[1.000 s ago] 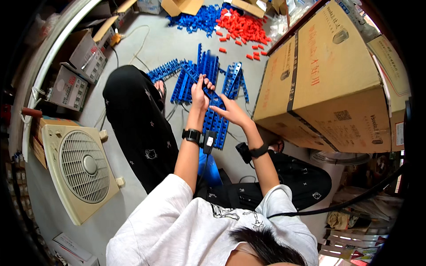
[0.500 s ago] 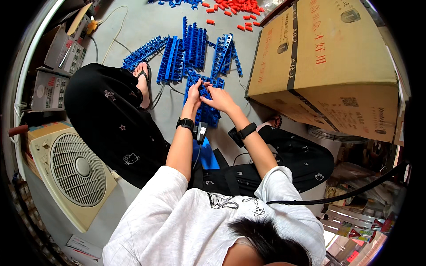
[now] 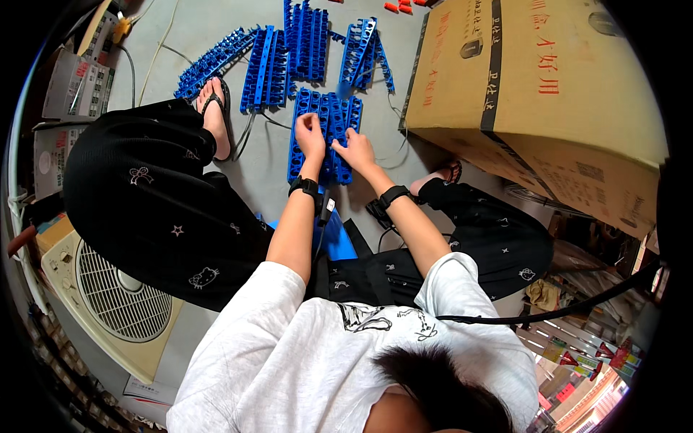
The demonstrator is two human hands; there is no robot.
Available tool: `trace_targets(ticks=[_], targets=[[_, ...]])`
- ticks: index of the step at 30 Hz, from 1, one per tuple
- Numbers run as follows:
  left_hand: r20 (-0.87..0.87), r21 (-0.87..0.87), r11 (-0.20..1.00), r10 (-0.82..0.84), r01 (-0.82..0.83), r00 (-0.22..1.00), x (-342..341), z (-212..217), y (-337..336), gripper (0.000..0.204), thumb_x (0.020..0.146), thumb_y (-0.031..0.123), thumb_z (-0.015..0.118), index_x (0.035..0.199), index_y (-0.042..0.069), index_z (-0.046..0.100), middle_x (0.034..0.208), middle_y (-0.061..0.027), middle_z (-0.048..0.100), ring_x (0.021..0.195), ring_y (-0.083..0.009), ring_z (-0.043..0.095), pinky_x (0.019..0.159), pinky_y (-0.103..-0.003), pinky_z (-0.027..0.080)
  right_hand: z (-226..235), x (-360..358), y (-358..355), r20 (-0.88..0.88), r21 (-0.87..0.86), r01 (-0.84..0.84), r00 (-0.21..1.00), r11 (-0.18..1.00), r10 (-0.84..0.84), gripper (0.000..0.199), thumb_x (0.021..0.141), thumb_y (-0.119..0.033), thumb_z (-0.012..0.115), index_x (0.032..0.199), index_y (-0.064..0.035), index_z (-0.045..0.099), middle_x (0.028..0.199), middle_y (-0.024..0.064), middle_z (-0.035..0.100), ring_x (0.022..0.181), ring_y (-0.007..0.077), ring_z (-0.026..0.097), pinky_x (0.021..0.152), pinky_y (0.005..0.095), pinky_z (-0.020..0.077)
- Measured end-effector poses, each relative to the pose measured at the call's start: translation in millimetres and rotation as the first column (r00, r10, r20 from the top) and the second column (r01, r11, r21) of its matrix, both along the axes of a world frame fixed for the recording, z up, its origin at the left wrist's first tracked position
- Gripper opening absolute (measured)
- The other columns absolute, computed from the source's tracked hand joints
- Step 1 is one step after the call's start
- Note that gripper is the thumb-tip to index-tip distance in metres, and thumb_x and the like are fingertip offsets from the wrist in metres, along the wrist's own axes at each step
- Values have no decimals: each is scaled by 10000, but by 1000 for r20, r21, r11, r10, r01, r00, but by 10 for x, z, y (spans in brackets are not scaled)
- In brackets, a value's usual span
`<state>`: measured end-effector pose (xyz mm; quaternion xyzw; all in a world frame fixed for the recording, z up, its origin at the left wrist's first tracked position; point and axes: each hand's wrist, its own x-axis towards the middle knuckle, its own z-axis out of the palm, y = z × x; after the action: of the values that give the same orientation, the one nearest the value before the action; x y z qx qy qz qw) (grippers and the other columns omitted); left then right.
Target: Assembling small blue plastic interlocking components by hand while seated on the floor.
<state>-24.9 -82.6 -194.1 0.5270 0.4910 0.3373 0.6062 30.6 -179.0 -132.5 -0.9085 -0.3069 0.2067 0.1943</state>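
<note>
Several blue plastic strips with rows of round holes point(image 3: 296, 162) lie side by side on the floor in front of me. My left hand point(image 3: 310, 138) is over their left part, its fingers curled together; anything in them is hidden. Close by on the right, my right hand point(image 3: 356, 153) has its thumb and fingers bent against the strips' right side; what they grip, if anything, is too small to make out. Just beyond the hands, a small blue piece point(image 3: 344, 90) shows as a blur.
More blue toothed strips point(image 3: 266, 72) lie farther off, a slanting bundle point(image 3: 215, 63) beside my left foot. A big cardboard box point(image 3: 520, 79) stands at right, a box fan point(image 3: 119, 292) at left. Orange pieces point(image 3: 392, 7) lie at the far edge. Thin cables cross the floor.
My hands were close together over the strips and have drawn apart, the left one now curled. A blurred blue piece has appeared beyond them. The view has shifted, pushing the far piles toward the top edge.
</note>
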Motion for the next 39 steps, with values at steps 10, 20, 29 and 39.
trace_targets(ticks=[10, 20, 29, 39], targets=[[-712, -45, 997, 10, -60, 702, -266, -60, 51, 283, 774, 276, 543, 1012, 122, 535, 1053, -98, 498, 1036, -282, 431, 839, -444, 352, -317, -225, -75, 70, -97, 111, 992, 989, -104, 390, 733, -334, 579, 841, 32, 495, 658, 221, 579, 636, 383, 580, 588, 456, 477], [-675, -4, 1000, -5, 3, 738, -282, -159, -48, 241, 769, 246, 552, 963, 103, 537, 1014, -108, 500, 1006, -295, 441, 820, -448, 353, -436, -260, 89, 252, -298, -35, 961, 954, 115, 405, 815, -405, 508, 856, -4, 470, 685, 158, 598, 583, 297, 607, 520, 384, 489], [-748, 41, 999, 23, 12, 664, -248, -94, -55, 284, 771, 274, 565, 981, 94, 503, 1002, -101, 481, 1000, -286, 430, 819, -436, 342, -304, 67, 178, 160, -259, -126, 972, 958, 171, 408, 842, -417, 450, 782, -20, 515, 633, 161, 586, 588, 321, 594, 515, 429, 468], [-357, 168, 977, 184, -131, 916, 254, 481, 377, 252, 806, 205, 539, 995, 52, 475, 1031, -111, 444, 994, -290, 415, 848, -421, 320, -260, 1590, 937, 321, -19, 267, 914, 963, -247, 441, 712, -339, 627, 931, 13, 480, 926, 196, 555, 878, 347, 549, 721, 440, 454]])
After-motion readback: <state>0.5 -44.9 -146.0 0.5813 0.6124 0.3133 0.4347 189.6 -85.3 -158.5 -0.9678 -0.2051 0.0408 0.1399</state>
